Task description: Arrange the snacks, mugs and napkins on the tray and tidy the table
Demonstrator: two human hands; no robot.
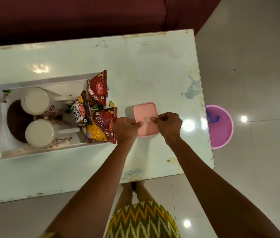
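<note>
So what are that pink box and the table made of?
Box: probably plastic, matte, evenly pink with rounded moulded corners. Table: glossy pale top that mirrors lights and is flaking in patches; maybe painted glass or lacquer, hard to tell.

Purple tub (221, 133) stands on glossy tiled floor (256, 74); blue item (213, 118) inside, near its rim. Maroon sofa (84, 14) spans far side.

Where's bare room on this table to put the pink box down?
Bare: the far strip between tray and sofa, and the near strip between tray and table edge. Crowded: the snack packets beside the pink box.
</note>
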